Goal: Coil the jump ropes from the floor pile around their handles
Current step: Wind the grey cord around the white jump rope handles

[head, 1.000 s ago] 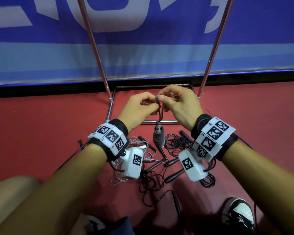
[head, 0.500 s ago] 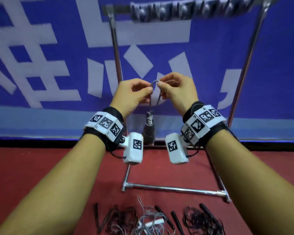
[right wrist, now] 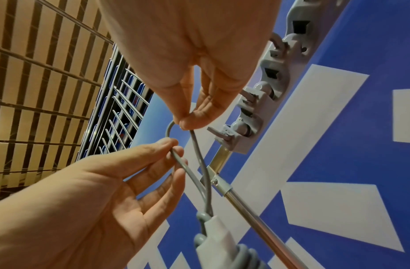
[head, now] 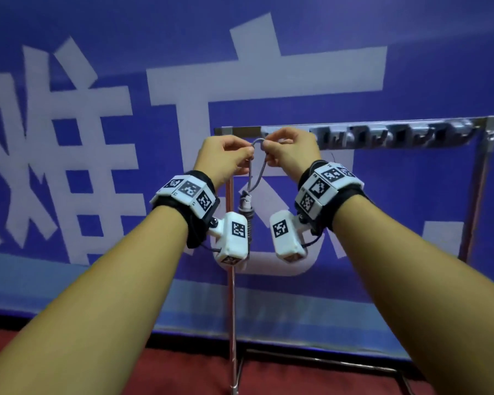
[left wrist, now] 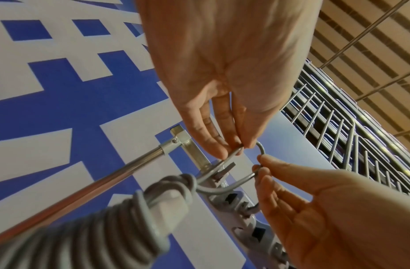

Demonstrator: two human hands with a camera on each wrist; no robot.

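Note:
A grey jump rope point(head: 247, 209) hangs coiled round its handles, with a short loop point(head: 257, 141) standing up from the top. My left hand point(head: 248, 153) pinches the left side of that loop and my right hand point(head: 268, 149) pinches the right side, both held up just in front of the hook rail point(head: 382, 135). In the left wrist view the loop point(left wrist: 262, 147) lies beside the rail's first hook point(left wrist: 224, 169), and the coiled bundle point(left wrist: 130, 218) dangles below. The right wrist view shows the loop point(right wrist: 168, 131) and the handle point(right wrist: 216, 234) below it. The floor pile is out of view.
A chrome rack carries the rail, with an upright pole point(head: 232, 295) on the left, another point(head: 476, 195) on the right and a base bar point(head: 325, 362) on the red floor point(head: 183, 374). A blue banner with white lettering point(head: 126, 81) hangs close behind.
Both hands have lifted the coiled rope from just above the floor pile up to the hook rail. The view has tilted upward and the pile has dropped out of sight.

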